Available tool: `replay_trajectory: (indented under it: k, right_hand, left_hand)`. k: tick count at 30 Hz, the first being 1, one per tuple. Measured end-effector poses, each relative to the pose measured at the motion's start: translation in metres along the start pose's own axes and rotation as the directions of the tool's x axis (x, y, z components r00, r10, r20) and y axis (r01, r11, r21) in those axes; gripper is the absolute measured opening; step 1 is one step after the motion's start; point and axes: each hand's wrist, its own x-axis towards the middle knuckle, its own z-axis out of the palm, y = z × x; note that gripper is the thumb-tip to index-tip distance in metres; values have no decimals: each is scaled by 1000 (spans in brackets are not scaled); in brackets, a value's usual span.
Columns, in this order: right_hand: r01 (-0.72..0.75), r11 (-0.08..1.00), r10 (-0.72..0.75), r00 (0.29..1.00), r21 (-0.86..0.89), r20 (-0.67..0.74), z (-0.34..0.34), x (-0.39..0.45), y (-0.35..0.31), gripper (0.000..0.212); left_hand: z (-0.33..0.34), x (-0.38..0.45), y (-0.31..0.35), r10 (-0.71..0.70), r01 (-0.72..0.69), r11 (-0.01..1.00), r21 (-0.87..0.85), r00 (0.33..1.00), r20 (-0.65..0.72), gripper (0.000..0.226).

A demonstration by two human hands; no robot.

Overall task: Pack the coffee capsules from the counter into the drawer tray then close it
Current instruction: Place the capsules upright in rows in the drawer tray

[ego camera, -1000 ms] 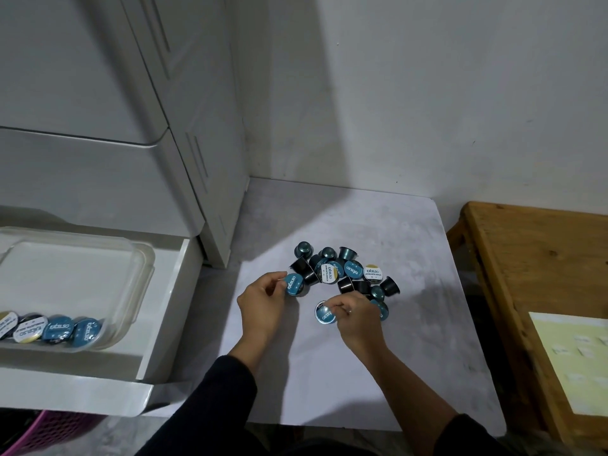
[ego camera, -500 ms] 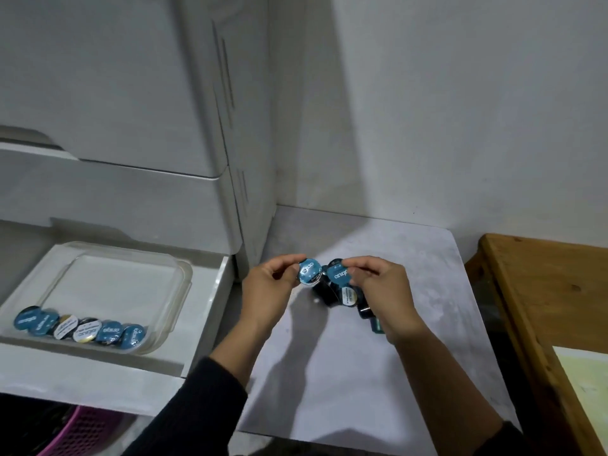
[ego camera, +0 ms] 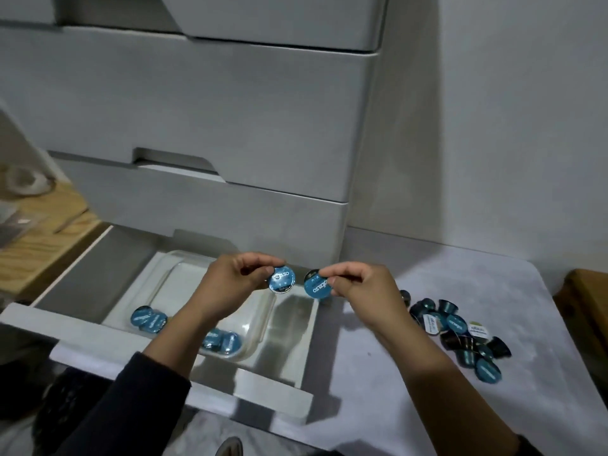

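The left hand (ego camera: 227, 284) pinches a round blue-lidded coffee capsule (ego camera: 281, 280) between curled fingers and thumb, and the right hand (ego camera: 362, 287) pinches a second blue-lidded capsule (ego camera: 317, 286) the same way, both held above the clear plastic tray (ego camera: 263, 327) in the open white drawer (ego camera: 273, 393). A few blue-lidded capsules (ego camera: 148, 319) lie in the near part of the tray, partly hidden by the left forearm. To the right, a loose pile of dark and blue capsules (ego camera: 460, 330) rests on the pale marbled counter (ego camera: 378, 373).

A pale grey marbled counter (ego camera: 460, 291) lies under the right hand. A heap of blue-lidded dark coffee capsules (ego camera: 460, 334) rests on it, right of that hand.
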Motion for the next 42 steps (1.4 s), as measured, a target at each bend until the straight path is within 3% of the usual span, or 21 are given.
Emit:
replay_trajectory:
  k: [7,10,14,20,31,42]
  right_hand:
    - [-32,993,43,995,-117,92,117,27,-11,17]
    - [-61,985,81,990,-164,118,165,47,-8,22]
    - [-141,934,173,982,-327,70,215,75,7,27]
    - [-333,918,344,939,-214,16,256,88,20,27]
    - [-479,859,485,875,-180,-13,279,104,38,13]
    - [-457,864,486,866,-210,119,294,105,38,11]
  left_hand:
    - [-140,45,-68,-34,-2,972,235,988,149,36]
    - [-181,68,-94,-51,-46,939,340,961,272,41]
    - [-206,92,-117,-87,-187,819,543,895,439,25]
    - [-217,103,-140,-137,-325,726,606,795,591,20]
    - [-224,117,-148,-147,-459,655,600,701,698,30]
    - [-236,119,-161,-158,-458,607,650,732,663,25]
